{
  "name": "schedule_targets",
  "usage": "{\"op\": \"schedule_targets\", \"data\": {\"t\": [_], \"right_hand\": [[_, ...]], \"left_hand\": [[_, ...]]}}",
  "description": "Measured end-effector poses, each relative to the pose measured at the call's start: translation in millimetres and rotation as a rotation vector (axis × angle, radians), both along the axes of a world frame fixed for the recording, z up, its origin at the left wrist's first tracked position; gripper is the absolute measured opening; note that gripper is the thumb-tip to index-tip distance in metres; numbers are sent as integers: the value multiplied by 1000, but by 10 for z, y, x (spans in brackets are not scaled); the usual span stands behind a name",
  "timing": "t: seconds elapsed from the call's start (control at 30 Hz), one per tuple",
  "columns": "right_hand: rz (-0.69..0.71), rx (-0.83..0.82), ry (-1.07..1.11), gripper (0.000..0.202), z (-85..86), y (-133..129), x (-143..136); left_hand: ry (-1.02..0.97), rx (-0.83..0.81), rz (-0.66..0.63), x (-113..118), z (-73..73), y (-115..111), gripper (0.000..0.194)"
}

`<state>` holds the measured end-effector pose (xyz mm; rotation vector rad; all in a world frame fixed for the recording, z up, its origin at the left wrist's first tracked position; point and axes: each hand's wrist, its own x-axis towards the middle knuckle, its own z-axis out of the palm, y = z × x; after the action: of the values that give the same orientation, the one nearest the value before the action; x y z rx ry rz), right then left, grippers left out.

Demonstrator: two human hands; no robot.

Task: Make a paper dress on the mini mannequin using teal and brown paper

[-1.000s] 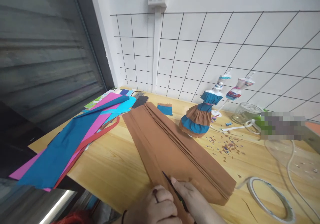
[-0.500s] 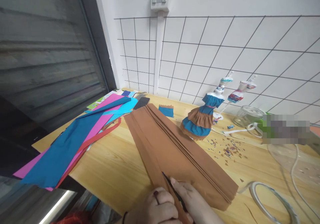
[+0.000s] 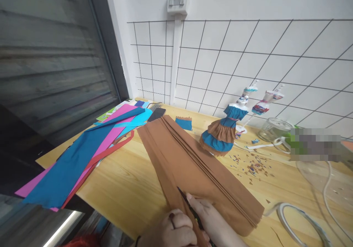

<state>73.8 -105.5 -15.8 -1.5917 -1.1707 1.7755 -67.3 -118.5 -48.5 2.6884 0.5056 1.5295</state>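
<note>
A long folded sheet of brown crepe paper [image 3: 187, 162] runs across the table towards me. Near its close end, my left hand [image 3: 178, 228] has its fingers curled over the paper's left edge, gripping it. My right hand [image 3: 209, 219] lies on the sheet just to the right. It is closed around a slim black blade [image 3: 190, 204] with the thumb stretched along it. The blade's tip points away from me and rests at the fold of the paper. Its handle is hidden by the hand, so I cannot tell its exact kind.
Teal, pink and red paper strips [image 3: 71, 162] overhang the left edge. A doll-sized dress form in a teal and brown ruffled dress [image 3: 220, 133] stands at the back, a second form [image 3: 260, 109] behind it. Paper scraps [image 3: 255, 166], a clear jar [image 3: 271, 129] and a tape roll [image 3: 303, 221] lie right.
The black blade and right thumb have shifted very slightly forward and left along the fold. My left hand keeps its grip, and the brown paper lies nearly the same.
</note>
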Motion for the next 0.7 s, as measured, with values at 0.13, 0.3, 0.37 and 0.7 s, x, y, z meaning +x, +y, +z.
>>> {"op": "schedule_targets", "data": {"t": [0.13, 0.3, 0.37, 0.7], "right_hand": [[-6, 31, -6, 62, 18, -5, 13], [32, 32, 1, 65, 66, 7, 27], [22, 28, -2, 63, 72, 13, 21], [31, -82, 14, 61, 55, 86, -83]], "left_hand": [[61, -14, -39, 1, -66, 18, 17], [-19, -18, -13, 44, -111, 18, 20], [-125, 15, 5, 95, -158, 18, 27], [-214, -61, -25, 122, -109, 41, 28]]}}
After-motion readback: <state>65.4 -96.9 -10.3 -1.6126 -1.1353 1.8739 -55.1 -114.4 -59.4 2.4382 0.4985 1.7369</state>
